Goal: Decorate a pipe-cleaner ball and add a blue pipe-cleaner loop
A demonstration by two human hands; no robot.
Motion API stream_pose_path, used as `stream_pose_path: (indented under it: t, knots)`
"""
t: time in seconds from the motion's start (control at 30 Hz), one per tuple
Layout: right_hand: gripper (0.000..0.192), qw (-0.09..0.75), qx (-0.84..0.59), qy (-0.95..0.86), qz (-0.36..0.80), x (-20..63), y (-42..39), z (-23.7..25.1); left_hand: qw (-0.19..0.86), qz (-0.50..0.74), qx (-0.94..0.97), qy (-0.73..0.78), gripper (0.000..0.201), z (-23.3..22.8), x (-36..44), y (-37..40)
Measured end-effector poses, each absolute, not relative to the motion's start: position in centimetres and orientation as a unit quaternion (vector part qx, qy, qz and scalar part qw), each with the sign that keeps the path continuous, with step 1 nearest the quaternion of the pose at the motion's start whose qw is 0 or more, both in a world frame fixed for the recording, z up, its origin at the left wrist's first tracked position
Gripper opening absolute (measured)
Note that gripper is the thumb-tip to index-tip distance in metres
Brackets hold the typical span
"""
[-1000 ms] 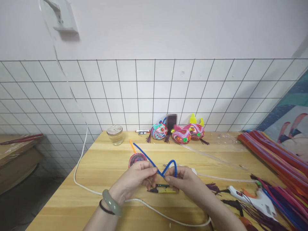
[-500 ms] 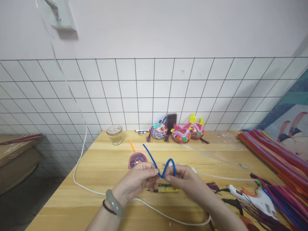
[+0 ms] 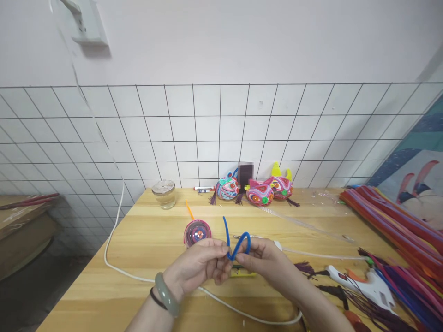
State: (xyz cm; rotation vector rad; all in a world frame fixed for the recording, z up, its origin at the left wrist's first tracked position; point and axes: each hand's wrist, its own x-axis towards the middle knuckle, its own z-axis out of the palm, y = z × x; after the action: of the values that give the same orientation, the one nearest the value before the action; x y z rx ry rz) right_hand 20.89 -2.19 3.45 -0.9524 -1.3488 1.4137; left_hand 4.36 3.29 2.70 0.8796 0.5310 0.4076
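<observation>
A blue pipe cleaner, bent into a wavy shape with one rounded hump, is held between both hands above the table. My left hand pinches it at the lower bend, where one end stands up. Thumb and fingers of my right hand grip the hump's right leg, whose end is hidden in the fingers. Just behind my left hand sits a round pink-rimmed piece with a shiny middle. Beneath the hands lies a yellow-and-dark tool, partly covered.
Colourful fish-like ornaments with tassels stand by the tiled wall, near a glass cup. At right are a white glue gun and bundles of pipe cleaners. A white cord crosses the wooden table.
The free end of the blue pipe cleaner has swung from leaning left to nearly upright, and the bend is tighter. Both hands keep their hold.
</observation>
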Motion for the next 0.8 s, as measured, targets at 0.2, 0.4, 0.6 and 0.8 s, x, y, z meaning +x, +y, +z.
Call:
stream_pose_path:
  t: [0.2,0.4,0.6,0.8]
  knots:
    - [0.019,0.47,-0.382,-0.544,0.58,20.6,-2.2,3.4,0.882,0.171,0.387,0.209,0.016,2.4,4.5,3.2]
    - [0.02,0.469,-0.379,-0.554,0.573,20.6,-2.3,3.1,0.887,0.17,0.381,0.2,0.015,2.0,4.5,3.2]
    - [0.018,0.476,-0.416,-0.555,0.541,20.7,-2.2,2.7,0.893,0.159,0.368,0.203,0.016,2.2,4.5,3.2]
    - [0.019,0.478,-0.423,-0.528,0.561,20.7,-2.0,2.1,0.89,0.168,0.362,0.218,0.015,2.4,4.6,3.2]
